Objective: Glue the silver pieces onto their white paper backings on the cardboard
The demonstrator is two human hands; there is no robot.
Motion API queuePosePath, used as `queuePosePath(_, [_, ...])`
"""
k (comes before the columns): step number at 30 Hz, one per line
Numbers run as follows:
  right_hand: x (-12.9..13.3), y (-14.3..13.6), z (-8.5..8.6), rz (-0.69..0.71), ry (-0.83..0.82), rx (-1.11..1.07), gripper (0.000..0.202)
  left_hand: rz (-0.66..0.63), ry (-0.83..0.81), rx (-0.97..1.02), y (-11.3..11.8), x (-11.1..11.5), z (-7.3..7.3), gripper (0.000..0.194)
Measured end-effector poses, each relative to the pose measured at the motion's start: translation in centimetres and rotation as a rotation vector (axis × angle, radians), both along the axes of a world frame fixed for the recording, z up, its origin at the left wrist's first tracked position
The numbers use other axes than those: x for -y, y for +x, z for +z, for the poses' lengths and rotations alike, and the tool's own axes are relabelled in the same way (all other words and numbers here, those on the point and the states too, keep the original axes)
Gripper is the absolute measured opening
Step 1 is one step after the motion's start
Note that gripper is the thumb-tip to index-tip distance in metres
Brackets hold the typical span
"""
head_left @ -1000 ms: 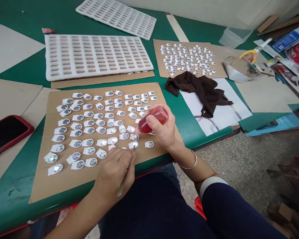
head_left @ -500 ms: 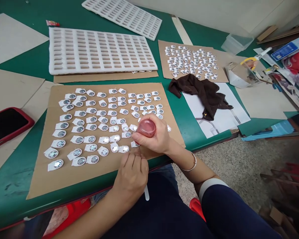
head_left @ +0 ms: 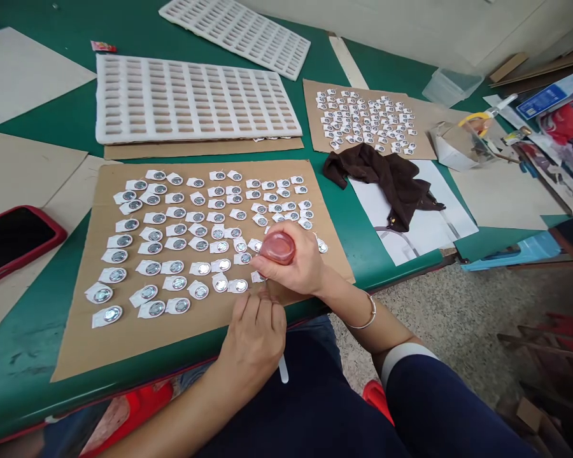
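My right hand (head_left: 298, 261) is wrapped round a reddish, rounded, glossy object (head_left: 277, 247), perhaps a bottle or a handle; its lower part is hidden in the fist. Just below it, near the board's front edge, my left hand (head_left: 258, 327) is closed with the knuckles up. A narrow white strip with a rounded end (head_left: 283, 370) sticks out beneath that hand; its grip on the strip is mostly hidden. Around both hands, small round silvery pieces on white tabs (head_left: 199, 291) lie in rough rows on a brown cardboard sheet (head_left: 109, 346).
White slotted foam trays (head_left: 195, 102) lie at the back. To the right are another cardboard sheet (head_left: 312, 114) with similar pieces, a dark brown cloth (head_left: 386, 181) on white paper, and a clear plastic box (head_left: 451, 86). A red-cased phone (head_left: 19, 238) rests at the left.
Both hands keep nearly the same place and grip. My right hand and the reddish object have shifted very slightly left; the view has moved a little.
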State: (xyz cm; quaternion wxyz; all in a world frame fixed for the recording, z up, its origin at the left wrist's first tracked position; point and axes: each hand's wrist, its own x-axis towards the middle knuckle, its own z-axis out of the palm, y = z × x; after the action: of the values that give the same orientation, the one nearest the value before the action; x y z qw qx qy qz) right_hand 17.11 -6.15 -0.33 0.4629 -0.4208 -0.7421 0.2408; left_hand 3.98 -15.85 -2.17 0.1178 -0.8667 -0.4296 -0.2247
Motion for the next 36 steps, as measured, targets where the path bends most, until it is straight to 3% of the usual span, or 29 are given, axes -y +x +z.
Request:
queuePosePath(21, [0.02,-0.23,-0.29,-0.029,-0.036,0.002,0.039,-0.032,-0.061,0.077,-0.21,0.06,-0.20,0.022])
queuePosePath(36, [-0.24,-0.30,-0.21,-0.062,0.014,0.018,0.031,-0.076,0.016,0.016,-0.34,-0.37,0.07,0.015])
